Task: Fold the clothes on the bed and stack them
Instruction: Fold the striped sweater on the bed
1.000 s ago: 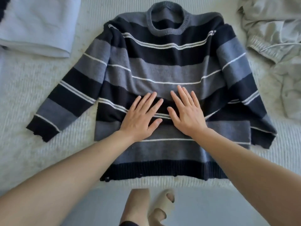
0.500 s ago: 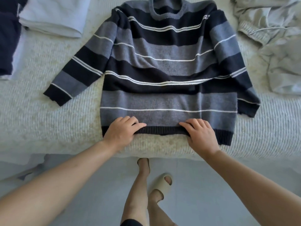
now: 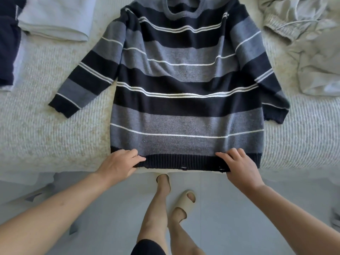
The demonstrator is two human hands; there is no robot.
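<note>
Knitted and banded in navy, grey and thin white lines, the sweater (image 3: 185,100) lies flat and face-up on the bed (image 3: 46,137), neck toward the far side, ribbed hem (image 3: 180,162) at the near edge. We note both sleeves spread outward: one angled out to the left, cuff resting on the cover, the other lying close along the right side of the body.

Left hand (image 3: 117,164): fingers curled over the hem near its left corner, thumb under the edge, so it grips the rib. Right hand (image 3: 239,166): fingers curled over the hem toward the right corner, gripping likewise; a short stretch of hem extends beyond it to the right. The hem runs taut between the two hands and sits just at the mattress edge, above the floor (image 3: 220,208).

Other items: a folded pale garment (image 3: 57,19) at upper left, apart from the sweater; a dark item (image 3: 7,48) at the far left edge, possibly folded too, though cropped. A crumpled light grey garment (image 3: 309,43) lies at upper right, near the right sleeve.
</note>
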